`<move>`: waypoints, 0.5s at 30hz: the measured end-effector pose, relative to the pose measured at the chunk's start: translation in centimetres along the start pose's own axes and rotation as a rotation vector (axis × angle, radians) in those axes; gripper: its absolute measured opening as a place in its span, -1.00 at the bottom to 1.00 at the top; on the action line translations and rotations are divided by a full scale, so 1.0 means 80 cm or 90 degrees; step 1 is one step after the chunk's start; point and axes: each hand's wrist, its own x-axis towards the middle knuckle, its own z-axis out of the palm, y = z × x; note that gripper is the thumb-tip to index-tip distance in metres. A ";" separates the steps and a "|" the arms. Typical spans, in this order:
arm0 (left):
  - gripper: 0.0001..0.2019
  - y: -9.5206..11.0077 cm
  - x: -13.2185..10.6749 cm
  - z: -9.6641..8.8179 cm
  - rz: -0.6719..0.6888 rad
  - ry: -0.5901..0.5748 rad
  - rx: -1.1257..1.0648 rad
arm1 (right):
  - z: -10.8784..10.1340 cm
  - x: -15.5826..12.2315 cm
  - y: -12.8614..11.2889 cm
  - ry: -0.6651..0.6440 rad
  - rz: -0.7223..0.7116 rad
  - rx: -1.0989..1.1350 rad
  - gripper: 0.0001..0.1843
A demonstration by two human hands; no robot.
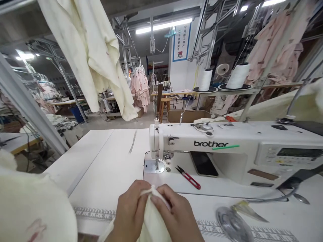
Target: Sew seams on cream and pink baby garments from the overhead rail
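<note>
A piece of cream cloth (155, 225) is held just in front of the sewing machine (227, 161), above the near edge of the counter (108, 178). Its upper edge is pinched between thumb and fingers by the left hand (130, 210) and, close beside it, by the right hand (175, 213). Judged from this, the edge is being gathered or lined up; the cloth has not been placed under the presser foot (156, 165), where no fabric is seen. Whether any seam has been sewn in it cannot be told, as much is covered by the fingers. The red-handled snips (188, 177) are left lying on the machine bed, near the phone (204, 163), untouched.
</note>
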 end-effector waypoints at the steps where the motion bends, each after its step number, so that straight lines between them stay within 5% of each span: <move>1: -0.87 0.002 0.005 -0.001 -0.065 -0.023 -0.023 | -0.002 0.002 0.001 -0.003 -0.026 -0.009 -0.67; 4: -0.65 0.006 0.025 -0.010 -0.188 -0.162 -0.110 | -0.012 0.013 0.004 -0.038 -0.115 0.000 -0.68; 7: -0.69 0.006 0.045 -0.015 -0.156 -0.265 -0.085 | -0.019 0.029 0.012 -0.041 -0.163 -0.029 -0.74; 11: -0.77 -0.004 0.069 -0.006 -0.131 -0.254 -0.037 | -0.020 0.050 0.030 0.021 -0.039 -0.001 -0.76; 15: -0.67 -0.028 0.094 0.012 -0.252 -0.320 -0.146 | -0.021 0.073 0.055 0.052 0.071 -0.006 -0.74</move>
